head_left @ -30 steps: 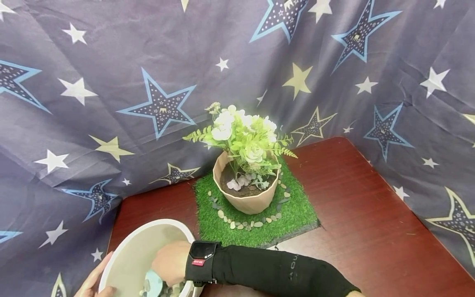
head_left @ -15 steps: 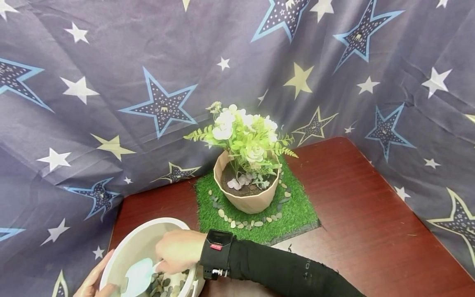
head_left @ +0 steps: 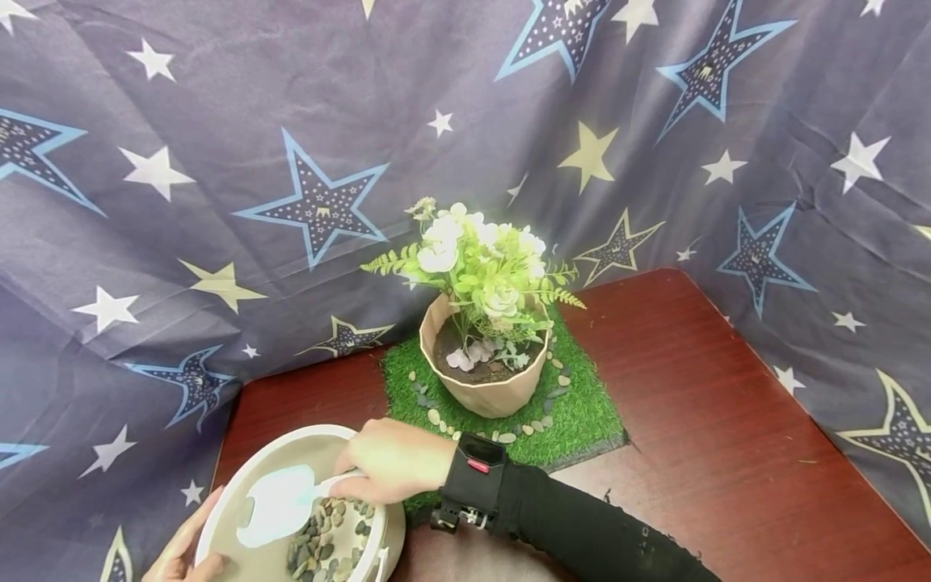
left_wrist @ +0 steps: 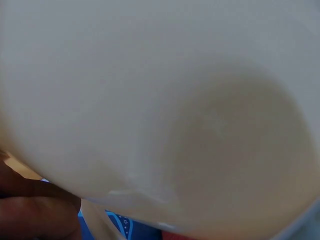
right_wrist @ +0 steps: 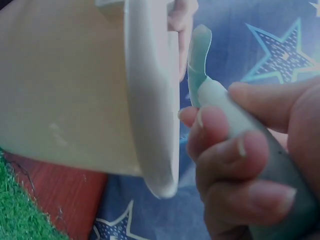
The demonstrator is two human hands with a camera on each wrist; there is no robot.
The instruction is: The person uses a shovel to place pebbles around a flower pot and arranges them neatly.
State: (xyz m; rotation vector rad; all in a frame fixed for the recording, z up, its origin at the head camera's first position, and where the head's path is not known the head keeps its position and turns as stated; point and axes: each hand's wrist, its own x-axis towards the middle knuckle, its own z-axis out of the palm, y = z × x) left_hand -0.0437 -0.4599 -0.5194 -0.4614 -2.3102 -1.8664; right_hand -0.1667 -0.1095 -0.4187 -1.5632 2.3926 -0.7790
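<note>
My left hand point(head_left: 182, 543) grips the rim of a white bucket point(head_left: 231, 477) at the lower left of the head view, thumb over the edge. The bucket's pale wall point(left_wrist: 95, 85) fills most of the left wrist view, with the fingers point(left_wrist: 37, 217) at its lower left. Grey and tan pebbles point(head_left: 325, 540) lie in the bottom of the tilted bucket. In my right hand point(head_left: 403, 461) is a small trowel with a pale blue blade point(head_left: 280, 503), held over the bucket's mouth. The right wrist view shows my fingers curled round the trowel's handle point(right_wrist: 222, 102).
A pink-beige flowerpot point(head_left: 494, 398) with white flowers and green leaves stands on a square of artificial grass point(head_left: 582, 412). A ring of pebbles lies around the pot. Beneath is a reddish-brown table point(head_left: 698, 404). A star-patterned cloth point(head_left: 393, 89) hangs behind.
My right hand has risen out of the bucket and shifted right, lifting the trowel so its blade shows fully. The pebbles have come more into view. The left hand has stayed at the rim.
</note>
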